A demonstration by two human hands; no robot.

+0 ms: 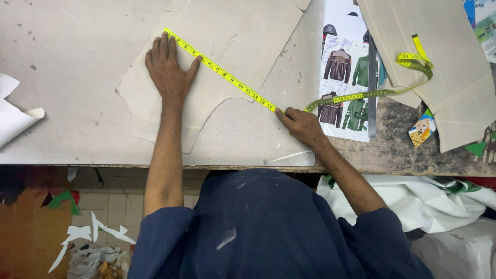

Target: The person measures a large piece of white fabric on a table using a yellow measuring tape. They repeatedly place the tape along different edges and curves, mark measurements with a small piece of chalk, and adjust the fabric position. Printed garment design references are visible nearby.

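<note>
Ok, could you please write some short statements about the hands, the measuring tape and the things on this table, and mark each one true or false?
1. The left hand lies flat on the beige pattern piece. True.
2. The yellow measuring tape is rolled up beside the pattern. False: it is stretched straight between both hands across the piece.
3. The right hand pins the tape to the table. True.
4. A sheet with jacket drawings lies right of the pattern. True.
5. The right hand holds scissors. False: it touches only the tape.
</note>
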